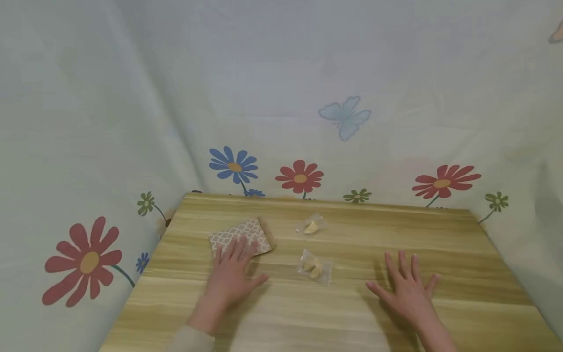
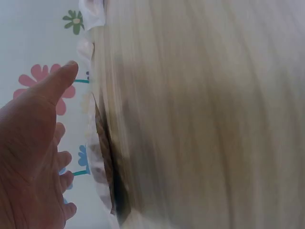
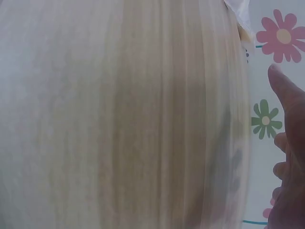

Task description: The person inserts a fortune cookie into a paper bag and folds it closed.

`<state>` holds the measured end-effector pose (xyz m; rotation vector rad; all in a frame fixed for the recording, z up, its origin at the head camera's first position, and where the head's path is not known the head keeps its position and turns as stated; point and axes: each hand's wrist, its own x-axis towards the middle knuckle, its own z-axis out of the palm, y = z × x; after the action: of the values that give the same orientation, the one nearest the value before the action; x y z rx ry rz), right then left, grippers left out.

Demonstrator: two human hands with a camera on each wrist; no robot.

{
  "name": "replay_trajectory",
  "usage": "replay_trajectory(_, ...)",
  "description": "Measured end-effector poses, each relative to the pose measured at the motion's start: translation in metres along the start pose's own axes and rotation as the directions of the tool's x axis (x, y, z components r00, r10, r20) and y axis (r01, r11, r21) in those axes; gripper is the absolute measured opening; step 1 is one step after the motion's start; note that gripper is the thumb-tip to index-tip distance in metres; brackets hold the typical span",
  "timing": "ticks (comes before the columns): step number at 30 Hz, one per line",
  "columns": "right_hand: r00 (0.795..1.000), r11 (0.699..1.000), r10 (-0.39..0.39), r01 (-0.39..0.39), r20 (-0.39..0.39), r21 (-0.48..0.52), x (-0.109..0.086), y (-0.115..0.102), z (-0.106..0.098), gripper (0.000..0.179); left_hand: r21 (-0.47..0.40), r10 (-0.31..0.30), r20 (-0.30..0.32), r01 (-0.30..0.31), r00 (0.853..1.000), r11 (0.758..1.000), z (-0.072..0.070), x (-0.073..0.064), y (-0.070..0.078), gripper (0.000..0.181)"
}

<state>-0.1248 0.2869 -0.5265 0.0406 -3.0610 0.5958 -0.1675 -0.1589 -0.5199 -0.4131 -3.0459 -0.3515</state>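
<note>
My left hand [image 1: 233, 274], fingers spread, overlaps the near edge of a flat patterned paper bag [image 1: 239, 234] in the head view. From the left wrist the bag [image 2: 101, 162] shows edge-on beyond the fingers, with a brown side. My right hand [image 1: 409, 291] is spread over the right part of the table, its shadow beside it, holding nothing. Between the hands lies a clear wrapper with a fortune cookie [image 1: 313, 267] inside. A second wrapped fortune cookie [image 1: 311, 227] lies farther back.
The wood-grain table [image 1: 352, 318] ends at a pale cloth backdrop [image 1: 264, 73] printed with flowers and butterflies. The cloth also hangs along the left and right sides of the table.
</note>
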Motion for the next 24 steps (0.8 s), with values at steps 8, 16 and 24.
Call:
replay_trajectory(8,1.000,1.000,-0.020,0.020,0.014,0.005,0.004,-0.006,-0.002,0.105,0.005,0.061,0.027,-0.061,0.998,0.998,-0.020,0.023,-0.014,0.104)
replay_trajectory(16,0.999,0.999,-0.035,0.035,0.019,0.006,0.009,-0.012,-0.006,0.104,0.021,0.081,0.105,-0.084,0.991,0.996,-0.037,0.055,-0.034,0.120)
replay_trajectory(24,0.999,0.999,-0.034,0.034,0.016,-0.003,0.013,-0.014,-0.006,0.105,0.019,0.054,0.171,-0.058,0.984,0.998,-0.044,0.075,-0.047,0.127)
